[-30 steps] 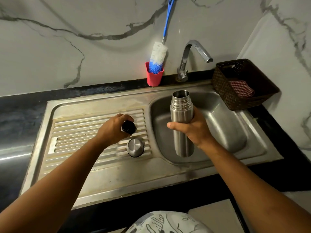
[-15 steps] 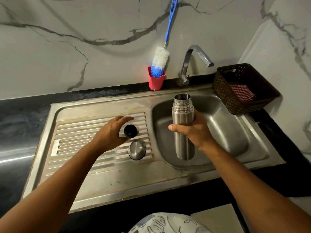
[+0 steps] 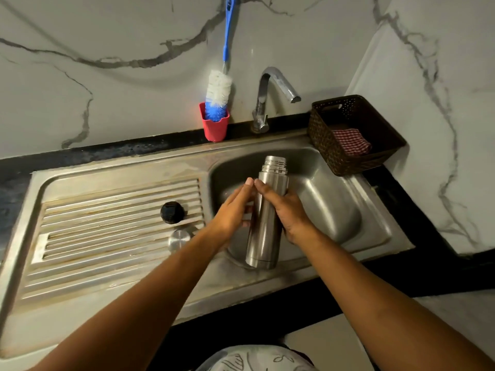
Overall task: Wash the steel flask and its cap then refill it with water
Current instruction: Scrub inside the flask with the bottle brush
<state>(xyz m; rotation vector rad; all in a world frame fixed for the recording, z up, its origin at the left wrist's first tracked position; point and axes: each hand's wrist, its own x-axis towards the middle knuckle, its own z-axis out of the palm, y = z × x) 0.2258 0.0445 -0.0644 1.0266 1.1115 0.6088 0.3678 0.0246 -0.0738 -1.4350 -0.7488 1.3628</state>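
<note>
Standing almost upright, a tall round shiny steel flask [image 3: 266,215] is held over the grey metal sink [image 3: 375,236], above the near edge of the bowl, w/ its top open & no lid on. It is gripped by the right hand [image 3: 290,214]: the fingers [image 3: 261,187] are curled round its right side & back, w/ one laid up along the front. The left hand [image 3: 231,211] is pressed flat on the flask's left side, its fingers almost straight & wrapped round nothing. The tips of both hands nearly meet nr the flask's neck.

On the ribbed part of the sink, left of the hands, a small round black stopper [image 3: 172,212] is seen. Just in front of it a small round steel cap [image 3: 179,241] is set down, partly hidden by the left wrist.

At the back a curved silver tap [image 3: 267,97] is fixed by the black stone desk [image 3: 80,155]. Left of it a small red plastic cup [image 3: 215,127] is stood, w/ a blue & white bottle brush [image 3: 218,89] stuck in it. Right of the tap a dark brown woven basket [image 3: 321,137] is placed, w/ a red checked cloth [image 3: 351,141] inside.
</note>
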